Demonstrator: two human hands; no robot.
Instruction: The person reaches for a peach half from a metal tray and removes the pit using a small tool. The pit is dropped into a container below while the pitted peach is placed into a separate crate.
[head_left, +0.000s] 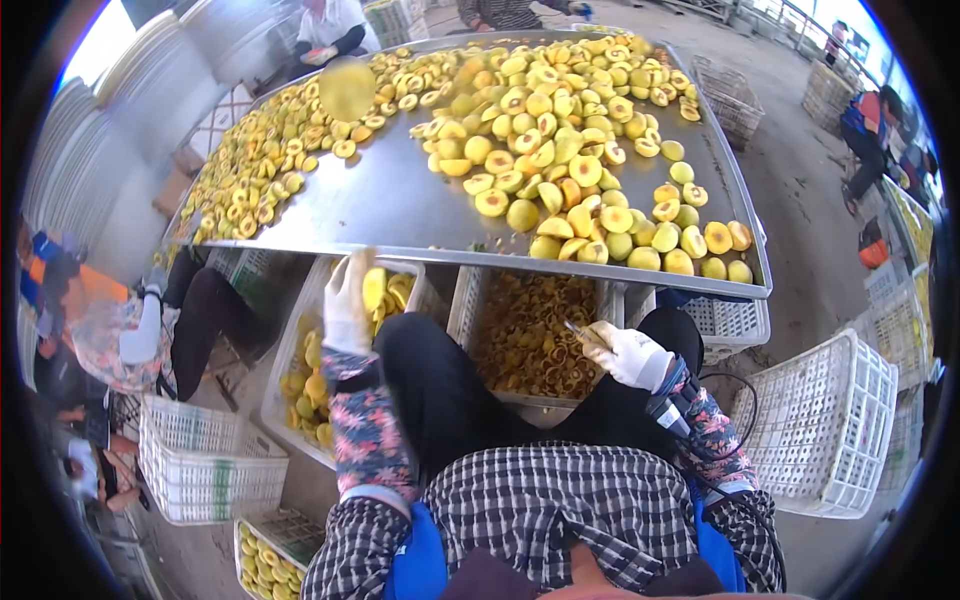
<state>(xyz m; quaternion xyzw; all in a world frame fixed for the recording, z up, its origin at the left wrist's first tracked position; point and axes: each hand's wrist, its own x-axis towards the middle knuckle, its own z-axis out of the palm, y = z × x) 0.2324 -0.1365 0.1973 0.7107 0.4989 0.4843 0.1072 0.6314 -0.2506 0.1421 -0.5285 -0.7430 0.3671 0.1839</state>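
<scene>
My left hand, in a white glove, is at the table's near edge over a white crate of yellow peach halves. A bright peach half shows right beside its fingers. Blur hides whether the hand grips this piece or is apart from it. My right hand, also gloved, is closed around a small hand tool with a light handle and metal tip. It is above the right side of a middle crate holding brown pits and scraps. Many peach halves lie heaped on the metal table.
Empty-looking white crates stand at my left and right. Another crate of fruit is low at the left. A dark cable runs by my right forearm. A person sits at the left; others sit across the table.
</scene>
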